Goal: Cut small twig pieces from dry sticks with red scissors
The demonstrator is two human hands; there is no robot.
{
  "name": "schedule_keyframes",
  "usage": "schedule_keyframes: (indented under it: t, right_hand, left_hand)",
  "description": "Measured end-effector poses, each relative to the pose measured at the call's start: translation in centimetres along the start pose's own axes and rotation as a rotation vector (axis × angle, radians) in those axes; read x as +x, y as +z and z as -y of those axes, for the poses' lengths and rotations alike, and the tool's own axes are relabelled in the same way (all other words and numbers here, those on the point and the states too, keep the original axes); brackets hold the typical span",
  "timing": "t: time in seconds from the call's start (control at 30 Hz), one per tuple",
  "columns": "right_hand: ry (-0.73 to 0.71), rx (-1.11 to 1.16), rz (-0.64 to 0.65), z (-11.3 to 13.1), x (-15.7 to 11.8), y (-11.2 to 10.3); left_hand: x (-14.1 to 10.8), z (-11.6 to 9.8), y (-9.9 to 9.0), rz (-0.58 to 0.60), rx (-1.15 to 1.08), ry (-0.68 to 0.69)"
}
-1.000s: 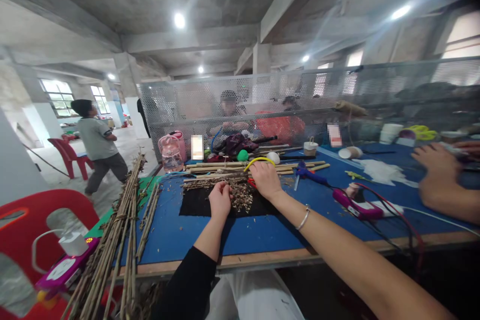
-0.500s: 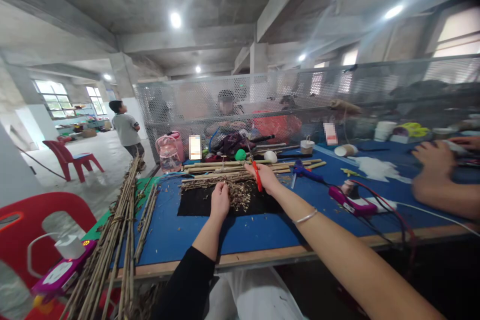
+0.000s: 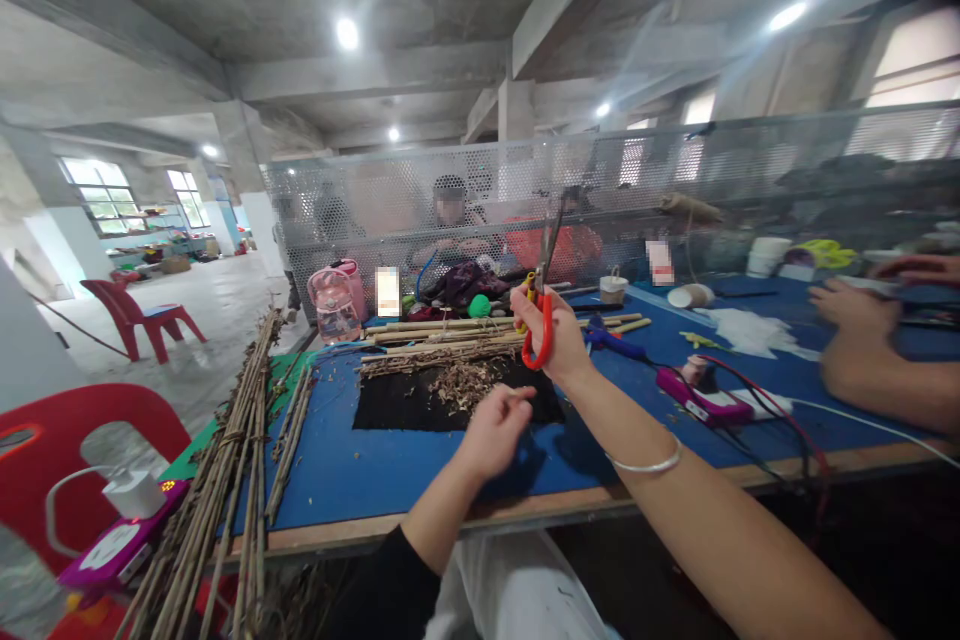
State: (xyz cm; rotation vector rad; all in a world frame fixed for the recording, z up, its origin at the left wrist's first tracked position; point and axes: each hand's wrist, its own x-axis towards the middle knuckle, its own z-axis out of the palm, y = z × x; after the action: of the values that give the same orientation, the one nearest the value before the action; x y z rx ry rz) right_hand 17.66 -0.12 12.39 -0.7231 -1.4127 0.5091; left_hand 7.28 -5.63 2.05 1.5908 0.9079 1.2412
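Observation:
My right hand (image 3: 553, 332) grips a pair of scissors (image 3: 537, 345) by the red and yellow handles. Their metal blades point up and away from me, above the table. Lower and to the left is my left hand (image 3: 496, 428), over the near edge of a black mat (image 3: 405, 407). Its index finger stretches to the right, the other fingers are loosely bent, and nothing shows in them. A heap of dry brown plant scraps (image 3: 461, 383) lies on the mat. Thin sticks (image 3: 442, 356) run along the mat's far edge.
Bundled long stalks (image 3: 225, 450) overhang the table's left end. A blue glue gun (image 3: 619, 344) and a purple power strip (image 3: 705, 402) with cables lie right. A co-worker's hands (image 3: 855, 310) are at far right. A perforated metal screen (image 3: 360, 190) stands behind; a red chair (image 3: 82, 430) is left.
My right hand has raised the scissors, blades now upward, and come closer. The left hand has drawn back rightward from the scraps and loosened its fingers. A person at left has mostly gone from view.

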Motion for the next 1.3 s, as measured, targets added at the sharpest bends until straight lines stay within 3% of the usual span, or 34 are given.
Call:
schedule_keyframes:
  t: [0.1, 0.17, 0.3, 0.47, 0.53, 0.63, 0.7, 0.73, 0.8, 0.9, 1.0, 1.13, 1.27, 1.3]
  right_hand:
    - [-0.022, -0.073, -0.006, -0.1, 0.6, -0.5]
    - [-0.029, -0.141, 0.004, -0.8, 1.0, -1.0]
    - [0.044, -0.18, 0.012, -2.8, 1.3, -1.3]
    - [0.058, -0.165, -0.007, -4.0, 0.7, 0.4]
    - [0.07, -0.152, 0.054, -4.3, 0.2, 0.8]
    - [0.118, -0.191, 0.178, -5.6, -0.6, 0.8]
    - [0.158, -0.242, 0.168, -7.2, -0.9, 0.6]
    - [0.174, -0.257, 0.157, -8.1, -0.9, 0.6]
    - [0.201, -0.275, 0.115, -9.8, -0.5, 0.7]
    - [0.25, -0.303, 0.032, -11.5, 0.7, 0.9]
    - [0.295, -0.303, -0.014, -12.0, 1.7, 1.3]
    - [0.344, -0.268, -0.04, -11.5, 2.1, 2.0]
    - [0.306, -0.264, 0.008, -10.7, 2.4, 1.5]
    - [0.293, -0.281, 0.028, -10.5, 2.6, 1.0]
  left_hand:
    - [-3.2, -1.3, 2.6, 0.353, -0.153, -0.131]
    - [-4.4, -1.8, 3.2, 0.497, -0.237, -0.266]
    - [-4.4, -2.2, 3.3, 0.185, -0.267, -0.235]
    - [-3.4, -1.7, 4.3, 0.147, -0.08, -0.128]
    - [-2.3, -1.5, 3.2, 0.031, -0.021, -0.104]
    - [0.4, -2.0, -0.1, -0.212, -0.087, -0.117]
    - [2.1, -2.6, -1.9, -0.384, -0.071, -0.069]
    - [2.5, -2.8, -2.4, -0.411, -0.037, -0.02]
    - [2.2, -3.2, -2.0, -0.363, 0.056, 0.094]
    - [-0.3, -2.9, 0.6, -0.08, 0.206, 0.282]
    - [-2.8, -2.0, 3.2, 0.082, 0.246, 0.449]
    - [-4.0, -0.2, 4.8, 0.039, 0.296, 0.553]
    - [-4.9, 1.8, 4.7, 0.095, 0.426, 0.569]
    - [-5.1, 2.0, 4.3, 0.154, 0.451, 0.57]
